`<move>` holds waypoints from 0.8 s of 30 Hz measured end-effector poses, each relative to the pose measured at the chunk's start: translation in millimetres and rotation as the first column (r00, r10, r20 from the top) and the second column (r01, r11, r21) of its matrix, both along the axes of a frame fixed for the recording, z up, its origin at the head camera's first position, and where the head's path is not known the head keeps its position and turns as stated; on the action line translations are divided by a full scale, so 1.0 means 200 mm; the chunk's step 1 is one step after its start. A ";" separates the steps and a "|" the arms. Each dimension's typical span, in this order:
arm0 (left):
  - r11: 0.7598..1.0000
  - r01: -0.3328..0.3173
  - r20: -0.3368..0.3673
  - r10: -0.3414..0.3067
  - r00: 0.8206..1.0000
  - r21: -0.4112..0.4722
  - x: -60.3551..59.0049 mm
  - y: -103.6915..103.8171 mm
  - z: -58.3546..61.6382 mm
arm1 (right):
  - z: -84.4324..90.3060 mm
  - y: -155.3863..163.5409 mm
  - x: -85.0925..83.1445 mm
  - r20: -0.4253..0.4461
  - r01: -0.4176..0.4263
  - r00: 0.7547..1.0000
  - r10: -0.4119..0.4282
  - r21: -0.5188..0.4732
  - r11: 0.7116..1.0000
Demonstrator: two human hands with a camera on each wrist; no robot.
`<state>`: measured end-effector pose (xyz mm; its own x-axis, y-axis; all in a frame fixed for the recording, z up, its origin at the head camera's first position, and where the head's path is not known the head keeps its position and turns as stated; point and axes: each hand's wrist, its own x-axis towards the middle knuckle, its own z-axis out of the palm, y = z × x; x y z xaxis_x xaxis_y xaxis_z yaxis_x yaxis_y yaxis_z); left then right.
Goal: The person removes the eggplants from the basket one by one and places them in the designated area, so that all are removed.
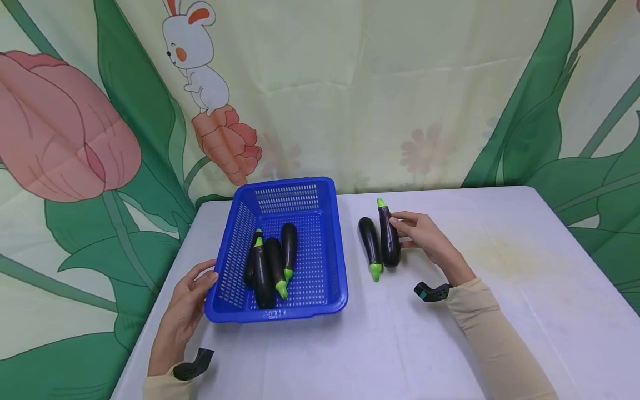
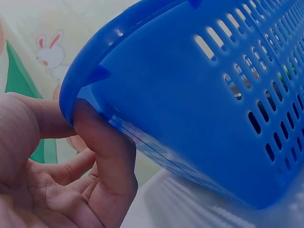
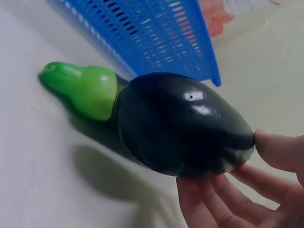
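The left hand (image 1: 187,308) grips the blue basket (image 1: 327,244) at its seven o'clock corner, thumb on the rim. The right hand (image 1: 422,236), at three o'clock of the basket, pinches an eggplant (image 1: 389,239) by fingertips alone, just beside a second eggplant (image 1: 370,244) on the table (image 1: 500,311). The glossy skin could slip from so light a hold, knocking the neighbour rolling.

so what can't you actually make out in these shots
- Head view: how many eggplants lie in the blue basket; they overlap, at least three, maybe four.
- Left wrist view: the basket's contents, hidden by its wall; only the left hand at the rim shows.
- Right wrist view: the right hand, cut off by the edge; the held eggplant hides the second eggplant.
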<state>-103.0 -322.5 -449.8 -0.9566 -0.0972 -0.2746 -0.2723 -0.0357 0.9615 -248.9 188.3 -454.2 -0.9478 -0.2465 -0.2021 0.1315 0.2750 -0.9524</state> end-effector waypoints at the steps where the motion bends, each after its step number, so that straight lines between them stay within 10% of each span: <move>1: 1.000 -0.001 0.001 0.001 1.000 -0.001 0.00 0.00 0.00 | -0.01 0.00 0.00 0.002 -0.001 1.000 0.001 0.013 1.000; 24: 1.000 0.001 -0.006 -0.001 1.000 0.002 0.01 0.01 0.00 | -0.08 -0.04 -0.02 -0.084 0.028 0.996 -0.011 0.210 0.977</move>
<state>-101.9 -321.2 -450.8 -0.9582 -0.0959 -0.2694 -0.2671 -0.0369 0.9630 -253.5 181.2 -470.3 -0.9675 -0.1881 -0.1692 0.0630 0.4687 -0.8811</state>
